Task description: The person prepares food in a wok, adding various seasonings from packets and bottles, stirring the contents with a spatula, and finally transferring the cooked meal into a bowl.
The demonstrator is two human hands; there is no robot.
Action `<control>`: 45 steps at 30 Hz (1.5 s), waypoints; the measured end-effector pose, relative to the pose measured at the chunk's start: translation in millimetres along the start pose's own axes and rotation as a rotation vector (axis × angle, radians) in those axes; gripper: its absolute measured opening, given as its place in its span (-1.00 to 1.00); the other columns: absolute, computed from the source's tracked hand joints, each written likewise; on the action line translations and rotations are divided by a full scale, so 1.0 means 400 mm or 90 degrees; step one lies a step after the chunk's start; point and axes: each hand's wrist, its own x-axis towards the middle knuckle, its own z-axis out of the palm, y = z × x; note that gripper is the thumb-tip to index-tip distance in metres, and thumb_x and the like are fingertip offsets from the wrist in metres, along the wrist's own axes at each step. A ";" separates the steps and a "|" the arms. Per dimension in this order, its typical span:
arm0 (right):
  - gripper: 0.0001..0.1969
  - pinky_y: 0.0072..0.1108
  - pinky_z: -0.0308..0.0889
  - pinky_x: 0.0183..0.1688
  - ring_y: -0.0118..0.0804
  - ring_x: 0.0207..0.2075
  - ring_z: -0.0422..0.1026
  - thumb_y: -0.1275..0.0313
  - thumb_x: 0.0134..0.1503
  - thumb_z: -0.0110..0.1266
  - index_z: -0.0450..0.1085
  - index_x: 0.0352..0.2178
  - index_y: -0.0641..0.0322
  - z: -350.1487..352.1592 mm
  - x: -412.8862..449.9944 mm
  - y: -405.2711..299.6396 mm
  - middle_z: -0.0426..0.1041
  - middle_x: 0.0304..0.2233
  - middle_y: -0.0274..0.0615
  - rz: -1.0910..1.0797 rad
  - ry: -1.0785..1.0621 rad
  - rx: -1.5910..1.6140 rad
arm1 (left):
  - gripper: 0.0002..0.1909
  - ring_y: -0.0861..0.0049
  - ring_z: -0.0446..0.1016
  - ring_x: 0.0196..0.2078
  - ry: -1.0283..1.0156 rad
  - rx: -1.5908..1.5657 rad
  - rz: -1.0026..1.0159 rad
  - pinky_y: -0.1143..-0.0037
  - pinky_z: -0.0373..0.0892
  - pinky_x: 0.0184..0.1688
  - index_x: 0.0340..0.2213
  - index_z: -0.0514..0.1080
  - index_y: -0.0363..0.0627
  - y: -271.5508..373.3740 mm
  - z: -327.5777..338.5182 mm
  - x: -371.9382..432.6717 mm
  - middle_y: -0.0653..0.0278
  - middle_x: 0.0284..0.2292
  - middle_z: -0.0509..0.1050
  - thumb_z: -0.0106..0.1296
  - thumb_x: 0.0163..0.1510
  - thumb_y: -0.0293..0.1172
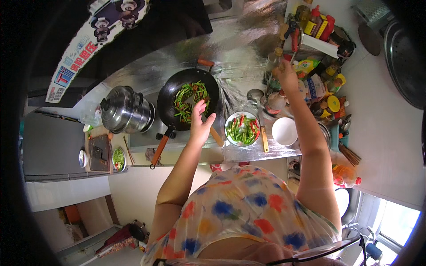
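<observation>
My left hand (200,126), fingers apart and holding nothing, hovers over the near right side of a black wok (166,109). Cut green stems and small brown pieces (186,94) lie in the wok. Beside this hand, the wooden handle of a utensil (217,136) slants out over the wok's rim. My right hand (289,78) is stretched out among seasoning bottles and jars. Its fingers are closed around a thin metal utensil (293,58), whose lower end is hidden. A glass bottle with a yellowish cap (278,52) stands just beyond my fingers.
A plate of sliced green and red peppers (242,129), a ladle with a wooden handle (264,138) and a white bowl (284,131) are on the foil-covered counter. A lidded steel pot (121,108) stands left of the wok. Farther left is a cutting board with a cleaver (99,153).
</observation>
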 end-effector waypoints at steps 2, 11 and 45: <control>-0.58 -0.31 0.28 -0.26 0.05 -0.26 0.36 0.39 -0.08 0.10 0.21 -0.16 0.23 -0.029 -0.004 -0.048 0.32 -0.24 0.12 -0.106 0.073 -0.023 | -0.37 0.42 0.20 -0.02 0.008 0.007 -0.034 0.37 0.09 0.00 0.01 0.11 -0.04 0.002 -0.023 -0.020 0.21 -0.06 0.26 0.11 -0.10 -0.36; -0.74 -0.55 0.25 -0.65 -0.42 -0.74 0.35 0.33 0.05 -0.08 0.34 -0.60 0.32 -0.024 -0.461 -0.094 0.36 -0.75 -0.20 0.253 -0.493 0.231 | -0.57 0.65 0.29 -0.22 0.042 -0.149 -0.104 0.62 0.21 -0.11 -0.08 0.23 -0.11 -0.145 -0.129 -0.063 0.29 -0.19 0.34 0.01 -0.03 -0.53; -0.80 -0.41 0.39 -0.29 -0.19 -0.26 0.46 0.42 -0.01 -0.12 0.44 -0.39 0.20 0.020 -0.398 -0.901 0.47 -0.34 -0.14 -0.141 -0.634 -0.552 | -0.67 0.31 0.43 -0.35 -0.159 0.212 -0.078 0.42 0.32 -0.30 -0.15 0.26 -0.16 -0.372 -0.623 -0.197 0.10 -0.38 0.44 -0.10 0.04 -0.32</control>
